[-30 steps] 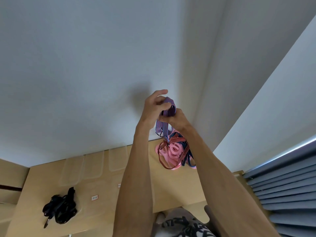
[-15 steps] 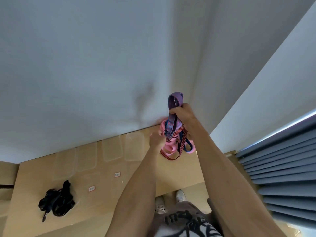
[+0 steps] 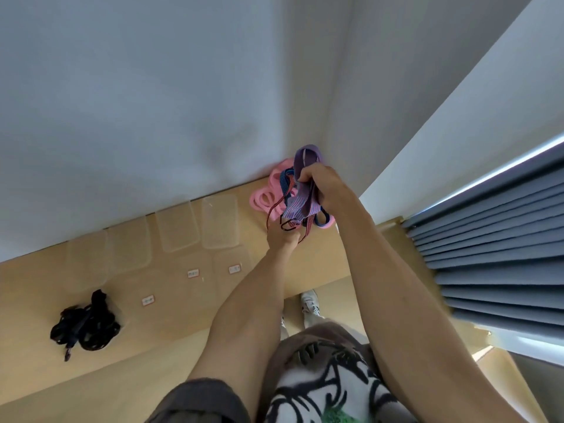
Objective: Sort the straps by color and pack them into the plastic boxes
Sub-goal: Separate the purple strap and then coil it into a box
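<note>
A pale wooden table (image 3: 171,319) butts against the white wall, its far right corner boxed in by a second wall. The right hand (image 3: 320,184) grips a lifted bundle of purple and striped straps (image 3: 300,203) above the pink straps (image 3: 262,199), likely for untangling; the left hand (image 3: 282,238) pinches a dangling end. Clear plastic boxes (image 3: 219,221) wait left (black straps (image 3: 85,326) already packed, near left), with open tabletop between.

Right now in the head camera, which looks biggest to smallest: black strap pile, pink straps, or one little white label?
1. Black strap pile
2. Pink straps, similar and partly hidden, so unsure
3. White label, clearly smallest
</note>
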